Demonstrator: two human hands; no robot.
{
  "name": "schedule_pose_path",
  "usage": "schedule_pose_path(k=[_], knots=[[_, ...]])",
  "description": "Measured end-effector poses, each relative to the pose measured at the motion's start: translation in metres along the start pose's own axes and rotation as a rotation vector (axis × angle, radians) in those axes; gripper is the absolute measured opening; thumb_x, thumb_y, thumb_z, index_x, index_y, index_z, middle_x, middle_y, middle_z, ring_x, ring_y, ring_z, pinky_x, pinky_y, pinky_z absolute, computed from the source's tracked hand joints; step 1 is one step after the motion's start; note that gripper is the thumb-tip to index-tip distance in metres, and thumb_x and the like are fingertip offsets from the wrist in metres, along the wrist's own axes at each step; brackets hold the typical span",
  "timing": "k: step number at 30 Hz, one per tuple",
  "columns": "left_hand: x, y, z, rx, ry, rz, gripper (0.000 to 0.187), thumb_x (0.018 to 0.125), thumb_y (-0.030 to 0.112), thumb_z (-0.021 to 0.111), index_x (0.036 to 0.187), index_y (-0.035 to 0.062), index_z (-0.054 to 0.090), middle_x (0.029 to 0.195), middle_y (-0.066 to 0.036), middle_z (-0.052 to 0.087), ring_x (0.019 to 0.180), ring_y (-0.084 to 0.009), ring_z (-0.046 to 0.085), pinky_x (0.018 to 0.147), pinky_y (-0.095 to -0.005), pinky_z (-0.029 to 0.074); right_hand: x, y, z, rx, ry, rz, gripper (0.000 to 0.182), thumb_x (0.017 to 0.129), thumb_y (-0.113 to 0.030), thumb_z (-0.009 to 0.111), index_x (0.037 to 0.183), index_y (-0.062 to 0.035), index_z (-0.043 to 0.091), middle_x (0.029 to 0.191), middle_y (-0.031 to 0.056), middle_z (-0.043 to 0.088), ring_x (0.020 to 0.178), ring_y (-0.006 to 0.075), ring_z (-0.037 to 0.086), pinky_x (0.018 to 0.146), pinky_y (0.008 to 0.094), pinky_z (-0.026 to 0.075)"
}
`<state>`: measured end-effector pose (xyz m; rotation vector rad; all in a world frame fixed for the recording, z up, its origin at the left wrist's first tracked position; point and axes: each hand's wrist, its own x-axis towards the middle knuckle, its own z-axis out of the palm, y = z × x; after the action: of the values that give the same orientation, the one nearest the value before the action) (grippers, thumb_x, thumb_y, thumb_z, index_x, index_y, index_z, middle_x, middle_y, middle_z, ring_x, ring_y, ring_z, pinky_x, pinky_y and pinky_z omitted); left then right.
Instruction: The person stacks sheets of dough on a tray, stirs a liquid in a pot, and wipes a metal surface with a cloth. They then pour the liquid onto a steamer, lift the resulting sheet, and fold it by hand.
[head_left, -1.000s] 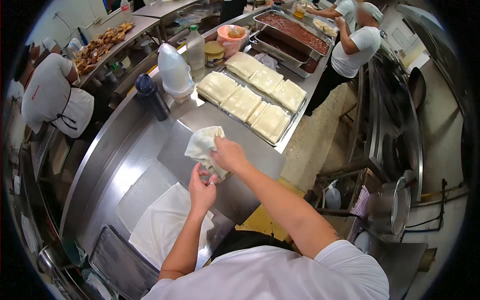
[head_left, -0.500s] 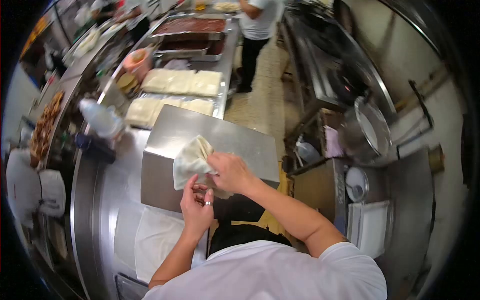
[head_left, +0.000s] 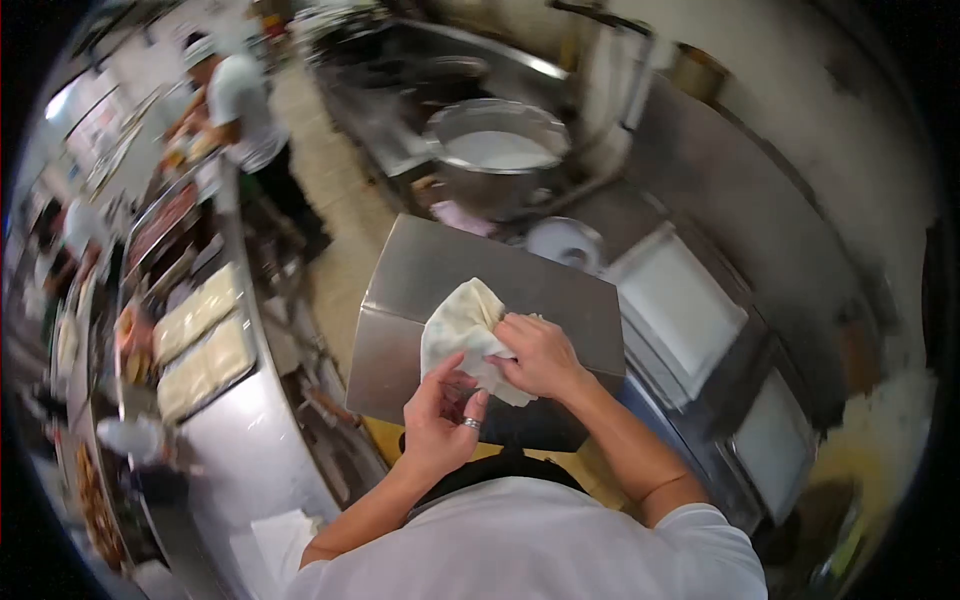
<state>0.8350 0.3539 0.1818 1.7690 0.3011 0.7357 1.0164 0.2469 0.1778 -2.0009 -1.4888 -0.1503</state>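
A crumpled off-white cloth [head_left: 458, 325] is bunched up in front of me, over a metal box-like container [head_left: 400, 275] with bare steel faces. My right hand [head_left: 540, 355] grips the cloth at its right side, fingers closed on the folds. Below and to the left, my left hand [head_left: 443, 415] has its fingers apart and curved, a ring on one of them. Its fingertips are at the lower edge of the cloth; whether they touch it I cannot tell.
A steel counter [head_left: 250, 430] with trays of pale slabs [head_left: 205, 375] runs along the left. Behind it a person [head_left: 240, 110] in white stands. A large metal pot [head_left: 495, 145] is ahead; a white-topped tray [head_left: 680, 300] lies to the right.
The view has swung to the right, with the metal container and both hands moving along. The counter has shifted left, and the pot and tray are now nearer the middle. The right hand still holds the cloth.
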Motion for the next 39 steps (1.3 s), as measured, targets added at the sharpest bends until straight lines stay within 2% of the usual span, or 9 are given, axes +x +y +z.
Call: schedule_pose_path(k=[4, 7, 14, 21, 24, 29, 32, 33, 39], knots=[[0.007, 0.019, 0.073, -0.078, -0.189, -0.016, 0.051, 0.09, 0.001, 0.074, 0.136, 0.0021, 0.055, 0.099, -0.008, 0.069, 0.062, -0.0067, 0.058, 0.054, -0.022, 0.048, -0.069, 0.049, -0.063, -0.14, 0.092, 0.23, 0.028, 0.082, -0.026, 0.076, 0.095, -0.007, 0.06, 0.092, 0.0127, 0.062, 0.089, 0.037, 0.065, 0.076, 0.0478, 0.052], [0.021, 0.021, 0.113, -0.008, -0.319, 0.0, 0.042, 0.093, -0.003, 0.068, 0.134, -0.0005, 0.057, 0.097, -0.008, 0.067, 0.07, -0.0063, 0.06, 0.063, -0.0214, 0.051, -0.113, 0.08, -0.1, -0.217, 0.182, 0.403, 0.03, 0.084, -0.028, 0.076, 0.097, -0.0068, 0.059, 0.093, 0.0136, 0.062, 0.091, 0.038, 0.065, 0.077, 0.0487, 0.052], [0.076, 0.018, 0.181, -0.016, -0.573, 0.037, 0.036, 0.092, -0.001, 0.069, 0.127, 0.0013, 0.062, 0.099, -0.005, 0.067, 0.067, -0.0044, 0.053, 0.06, -0.0205, 0.046, -0.178, 0.13, -0.162, -0.372, 0.443, 0.852, 0.032, 0.086, -0.025, 0.077, 0.101, -0.0031, 0.058, 0.098, 0.0178, 0.064, 0.093, 0.0419, 0.066, 0.077, 0.0515, 0.052], [0.145, -0.039, 0.243, 0.072, -0.777, 0.062, 0.024, 0.089, 0.005, 0.074, 0.112, 0.002, 0.07, 0.113, -0.013, 0.066, 0.082, -0.0187, 0.067, 0.063, -0.03, 0.056, -0.192, 0.209, -0.198, -0.528, 0.702, 1.182, 0.036, 0.086, -0.024, 0.074, 0.109, -0.0004, 0.06, 0.109, 0.0278, 0.068, 0.099, 0.0492, 0.065, 0.085, 0.0558, 0.05], [0.178, -0.068, 0.258, 0.104, -0.807, 0.046, 0.022, 0.088, 0.005, 0.074, 0.11, 0.0011, 0.07, 0.115, -0.015, 0.067, 0.084, -0.0227, 0.07, 0.063, -0.0311, 0.057, -0.18, 0.251, -0.21, -0.543, 0.636, 1.398, 0.042, 0.089, -0.027, 0.07, 0.118, 0.0009, 0.059, 0.113, 0.0296, 0.068, 0.104, 0.0486, 0.065, 0.089, 0.0558, 0.051], [0.226, -0.116, 0.269, 0.063, -0.767, -0.04, 0.021, 0.086, 0.005, 0.075, 0.107, 0.0015, 0.07, 0.11, -0.014, 0.068, 0.078, -0.0264, 0.07, 0.07, -0.0369, 0.057, -0.155, 0.325, -0.215, -0.59, 0.59, 1.509, 0.05, 0.09, -0.028, 0.067, 0.126, 0.0047, 0.057, 0.115, 0.0303, 0.068, 0.108, 0.0494, 0.065, 0.095, 0.0543, 0.051], [0.251, -0.14, 0.272, 0.096, -0.776, 0.003, 0.021, 0.087, 0.002, 0.074, 0.108, 0.0015, 0.071, 0.112, -0.013, 0.068, 0.077, -0.0217, 0.07, 0.065, -0.0317, 0.058, -0.144, 0.366, -0.212, -0.569, 0.58, 1.595, 0.053, 0.088, -0.028, 0.067, 0.128, 0.0055, 0.057, 0.117, 0.031, 0.068, 0.11, 0.0493, 0.065, 0.096, 0.0538, 0.051], [0.257, -0.144, 0.273, 0.113, -0.784, -0.058, 0.022, 0.086, 0.005, 0.075, 0.107, 0.0012, 0.07, 0.112, -0.014, 0.069, 0.077, -0.0256, 0.07, 0.068, -0.0365, 0.057, -0.139, 0.377, -0.211, -0.558, 0.578, 1.628, 0.053, 0.088, -0.028, 0.067, 0.128, 0.0056, 0.057, 0.118, 0.0312, 0.067, 0.11, 0.0492, 0.065, 0.096, 0.0538, 0.051], [0.289, -0.16, 0.285, 0.137, -0.818, -0.091, 0.02, 0.087, 0.005, 0.074, 0.106, 0.0012, 0.07, 0.111, -0.014, 0.069, 0.076, -0.0252, 0.07, 0.068, -0.0362, 0.057, -0.124, 0.429, -0.195, -0.56, 0.6, 1.7, 0.054, 0.087, -0.027, 0.066, 0.13, 0.0049, 0.057, 0.119, 0.0314, 0.067, 0.112, 0.0487, 0.064, 0.099, 0.0529, 0.051]])
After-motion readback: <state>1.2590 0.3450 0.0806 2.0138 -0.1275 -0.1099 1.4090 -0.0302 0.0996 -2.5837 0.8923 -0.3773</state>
